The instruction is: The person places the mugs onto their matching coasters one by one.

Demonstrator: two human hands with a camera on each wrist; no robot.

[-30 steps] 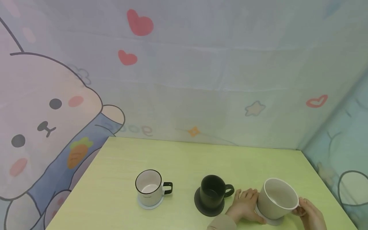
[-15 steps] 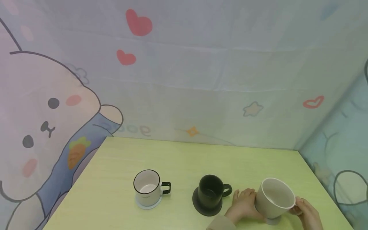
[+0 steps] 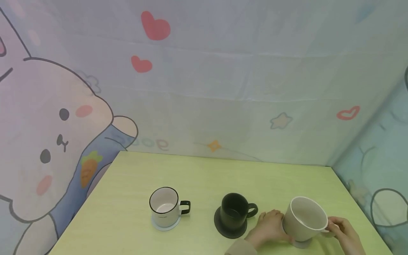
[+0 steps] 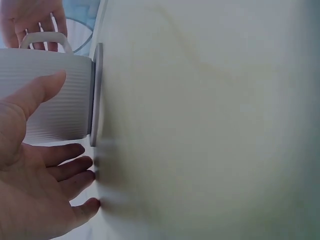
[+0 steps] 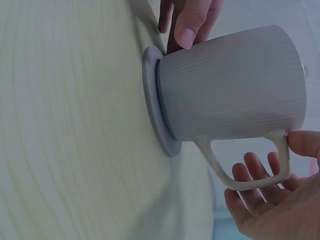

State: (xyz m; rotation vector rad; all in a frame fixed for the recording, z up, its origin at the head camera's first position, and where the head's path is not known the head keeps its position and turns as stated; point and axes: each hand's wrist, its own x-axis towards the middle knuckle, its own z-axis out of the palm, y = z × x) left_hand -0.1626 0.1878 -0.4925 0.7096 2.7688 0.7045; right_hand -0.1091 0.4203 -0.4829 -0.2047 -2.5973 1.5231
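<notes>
A large off-white ribbed mug [image 3: 301, 226] stands upright on a grey round coaster [image 5: 159, 107] at the table's right. Beside its left side is my left hand [image 3: 271, 226]. In the left wrist view its thumb lies along the mug wall and its fingers are straight, near the coaster. At the mug's handle [image 5: 245, 184] is my right hand [image 5: 280, 200]. The thumb touches the handle's upper end, while the loosely bent fingers are spread behind the loop. Both hands' fingers are partly hidden by the mug in the head view.
Left of the hands, a black mug [image 3: 234, 212] stands on a dark coaster [image 3: 220, 230]. Farther left is a white mug [image 3: 164, 209] with black rim and handle, on a pale coaster [image 3: 165, 228]. A printed cloth [image 3: 204, 88] hangs behind the pale yellow table [image 3: 204, 173].
The off-white mug has shifted slightly left, covering more of its coaster. My right hand's fingers have loosened at the handle. My left hand stays beside the mug.
</notes>
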